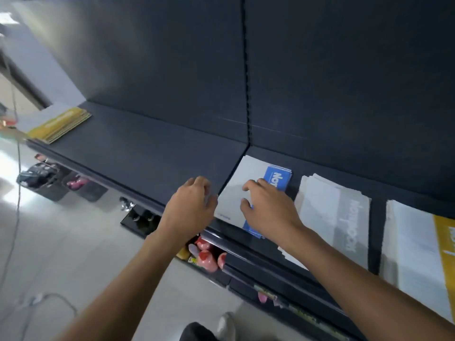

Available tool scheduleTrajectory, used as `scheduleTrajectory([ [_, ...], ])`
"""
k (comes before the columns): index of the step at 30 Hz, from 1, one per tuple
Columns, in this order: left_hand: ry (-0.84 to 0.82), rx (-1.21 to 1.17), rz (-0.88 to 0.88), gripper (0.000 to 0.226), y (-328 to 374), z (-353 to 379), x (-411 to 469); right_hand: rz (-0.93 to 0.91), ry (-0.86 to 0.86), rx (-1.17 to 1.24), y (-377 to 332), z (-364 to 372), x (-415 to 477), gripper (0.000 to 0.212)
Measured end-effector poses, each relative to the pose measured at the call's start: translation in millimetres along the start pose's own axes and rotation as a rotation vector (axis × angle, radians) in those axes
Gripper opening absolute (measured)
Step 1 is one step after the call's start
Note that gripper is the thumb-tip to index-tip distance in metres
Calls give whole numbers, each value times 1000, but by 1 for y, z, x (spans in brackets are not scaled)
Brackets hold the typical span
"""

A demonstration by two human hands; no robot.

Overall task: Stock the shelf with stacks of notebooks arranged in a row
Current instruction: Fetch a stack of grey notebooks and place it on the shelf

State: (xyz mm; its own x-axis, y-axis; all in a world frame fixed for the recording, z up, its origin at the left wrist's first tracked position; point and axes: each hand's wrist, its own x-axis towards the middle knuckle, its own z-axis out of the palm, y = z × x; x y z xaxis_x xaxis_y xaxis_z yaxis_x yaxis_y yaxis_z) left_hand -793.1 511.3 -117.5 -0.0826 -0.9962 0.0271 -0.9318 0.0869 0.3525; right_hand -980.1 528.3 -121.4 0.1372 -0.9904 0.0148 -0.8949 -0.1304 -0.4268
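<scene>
Read white "Not" on the blue notebook (277,178) at frame centre and a blurred, pale "Notebook" on the grey notebook (349,225) just right of it.

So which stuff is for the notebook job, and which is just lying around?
For the job: blue notebook stack, with the left hand and right hand at it; grey stack; yellow-edged stack; yellow stack far left; shelf.
Just lying about: pink toys below; black bins; floor cable.

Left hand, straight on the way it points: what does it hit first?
Likely the back panel. The left hand sits at the left edge of the blue notebook stack, pointing across the bare shelf; nothing else shows in that line. Depth unclear.
</scene>
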Motion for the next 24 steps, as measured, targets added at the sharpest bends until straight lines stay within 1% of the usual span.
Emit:
scheduleTrajectory([
  [3,21,-24,-40,32,-42,-17,-4,-88,-32,-1,-41,14,21,30],
  [6,69,-34,-82,35,-92,-38,-2,-182,-73,-8,-89,35,47,29],
  [13,154,-75,-182,29,-238,-91,8,-317,-154,-40,-227,89,113,30],
  [17,163,-92,-230,22,-312,-115,11,-358,-144,-51,-296,121,148,27],
  [24,216,-120,-292,22,-402,-155,19,-436,-161,-62,-382,155,194,28],
])
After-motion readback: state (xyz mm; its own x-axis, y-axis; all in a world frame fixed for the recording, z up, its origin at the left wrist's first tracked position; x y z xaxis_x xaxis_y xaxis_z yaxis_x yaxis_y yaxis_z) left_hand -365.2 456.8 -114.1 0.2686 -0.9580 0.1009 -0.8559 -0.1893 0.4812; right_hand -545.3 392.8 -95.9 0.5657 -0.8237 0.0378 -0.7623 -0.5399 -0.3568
